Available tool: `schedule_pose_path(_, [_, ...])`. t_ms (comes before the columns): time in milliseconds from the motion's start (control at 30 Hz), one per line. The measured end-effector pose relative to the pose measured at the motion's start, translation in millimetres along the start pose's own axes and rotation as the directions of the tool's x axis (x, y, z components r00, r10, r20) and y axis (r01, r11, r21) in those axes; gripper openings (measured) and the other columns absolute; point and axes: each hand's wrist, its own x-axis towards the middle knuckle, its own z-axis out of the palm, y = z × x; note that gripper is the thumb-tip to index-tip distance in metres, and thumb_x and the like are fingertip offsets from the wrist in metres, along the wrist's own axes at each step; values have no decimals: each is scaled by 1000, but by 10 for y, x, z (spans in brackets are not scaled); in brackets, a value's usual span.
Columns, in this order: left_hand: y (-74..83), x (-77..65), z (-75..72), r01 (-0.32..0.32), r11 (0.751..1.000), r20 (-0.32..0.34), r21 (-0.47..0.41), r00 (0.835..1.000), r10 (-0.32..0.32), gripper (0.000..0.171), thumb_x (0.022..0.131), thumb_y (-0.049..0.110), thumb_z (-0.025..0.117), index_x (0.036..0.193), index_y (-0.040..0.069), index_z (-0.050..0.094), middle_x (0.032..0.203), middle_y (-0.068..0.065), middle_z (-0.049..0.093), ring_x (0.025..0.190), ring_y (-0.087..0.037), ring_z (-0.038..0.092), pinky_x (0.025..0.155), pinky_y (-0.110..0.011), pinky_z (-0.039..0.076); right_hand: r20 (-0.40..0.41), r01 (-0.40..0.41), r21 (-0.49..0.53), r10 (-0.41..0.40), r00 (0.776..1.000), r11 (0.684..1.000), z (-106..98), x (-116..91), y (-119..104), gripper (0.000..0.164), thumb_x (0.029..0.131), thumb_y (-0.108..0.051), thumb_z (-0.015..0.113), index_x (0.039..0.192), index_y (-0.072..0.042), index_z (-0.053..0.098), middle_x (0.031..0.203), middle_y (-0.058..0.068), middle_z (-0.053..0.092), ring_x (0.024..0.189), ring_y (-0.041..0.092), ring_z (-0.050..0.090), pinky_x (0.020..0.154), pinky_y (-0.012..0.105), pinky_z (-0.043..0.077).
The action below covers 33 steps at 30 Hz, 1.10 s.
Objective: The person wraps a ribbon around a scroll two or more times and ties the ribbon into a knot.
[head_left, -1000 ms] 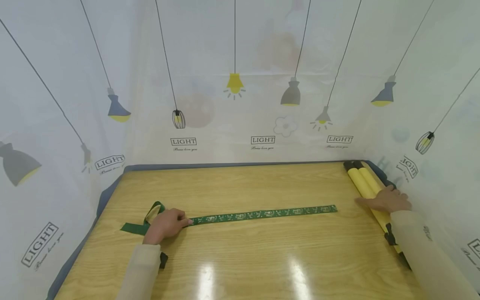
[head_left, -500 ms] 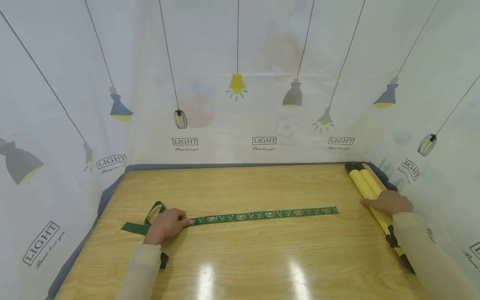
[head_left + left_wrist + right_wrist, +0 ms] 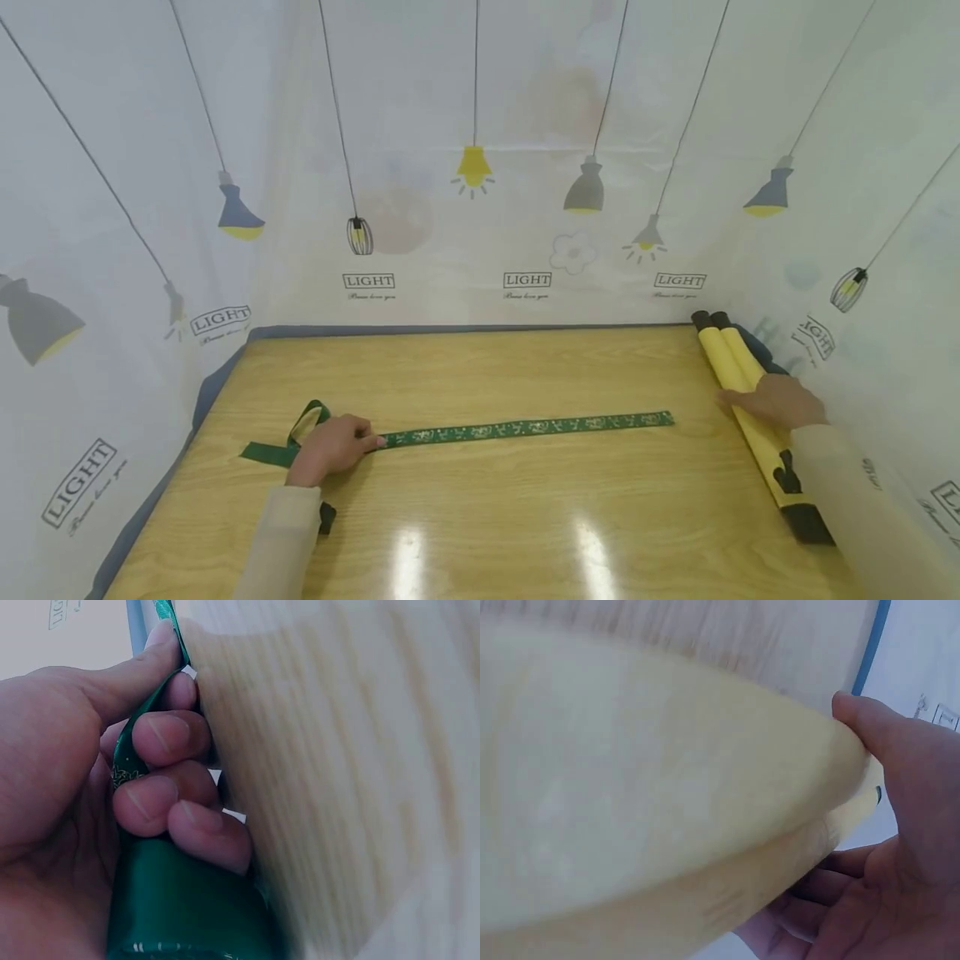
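Observation:
A green ribbon [image 3: 525, 428] with a pale printed pattern lies stretched across the table, its plain tail looped at the left. My left hand [image 3: 335, 447] pinches it near that loop; in the left wrist view, curled fingers [image 3: 172, 739] hold the ribbon [image 3: 184, 892] against the palm. Over at the right, my right hand [image 3: 780, 402] grips a yellow scroll-like pair of rolls [image 3: 729, 367] with black ends and a black tie. The right wrist view has the thumb on one side of the yellow rolls [image 3: 667, 787] and the fingers on the other, partly hidden.
Under both hands is a wood-grain table [image 3: 480, 367] with a blue-grey edge. Walls printed with hanging lamps [image 3: 472, 167] close off the back and sides. A small black item [image 3: 327, 518] shows beside the left sleeve.
The yellow rolls have shifted and tilted in my right hand; their far ends now stand higher and the near black end shows more. My left hand and the ribbon have stayed put.

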Motion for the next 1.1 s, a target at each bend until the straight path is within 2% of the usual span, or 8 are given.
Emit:
schedule_pose_path(100, [-2,-13,-5,-1,1000,2,-4,1000,1,37,96,37,62,70,14,53,58,2,40,52,-14,36,52,-28,31,-14,29,3,-29,999,1000,30,2,-71,66,87,-75,47,66,-12,42,62,0,39,55,14,42,50,28,36])
schedule_pose_path(233, [-4,-15,-10,-6,1000,-5,-9,1000,6,37,96,37,62,69,14,53,58,2,39,51,-13,35,52,-28,31,-28,47,41,-46,999,998,58,-34,-239,68,88,-74,47,70,-9,45,64,2,43,57,17,49,51,30,42])
schedule_pose_path(400, [-8,-13,-18,-12,1000,-11,-11,1000,12,37,96,37,62,69,14,53,58,2,39,51,-14,35,52,-28,31,-70,83,65,-78,994,994,65,-71,-510,68,87,-77,46,62,-14,40,56,-2,38,48,13,41,47,29,39])
schedule_pose_path(467, [-6,-21,-25,-14,1000,-12,-13,1000,14,37,96,36,62,69,14,53,58,2,39,51,-14,35,52,-28,31,-87,89,72,-83,993,993,66,-81,-635,68,86,-77,46,60,-14,40,54,-3,37,46,13,39,46,29,37])
schedule_pose_path(633, [-3,-37,-41,-18,1000,-19,-11,1000,18,37,96,36,63,69,14,52,58,2,37,51,-13,33,52,-28,30,-95,103,82,-95,991,991,112,-92,-970,68,87,-76,48,65,-11,45,58,0,43,50,15,48,47,29,41])
schedule_pose_path(900, [-15,-48,-27,-17,1000,-15,-6,1000,17,36,96,36,63,69,15,53,58,3,38,51,-13,33,52,-28,30,-53,131,122,-126,991,984,273,-144,-1518,69,86,-76,49,74,-8,51,66,5,51,56,17,54,51,31,48])
schedule_pose_path(1100, [-31,-22,-5,-13,1000,-9,-7,1000,12,36,96,38,62,70,15,54,57,2,40,51,-13,35,52,-28,31,-55,167,78,-163,985,983,411,-195,-1915,67,85,-77,48,66,-13,48,60,3,50,49,18,55,45,28,43])
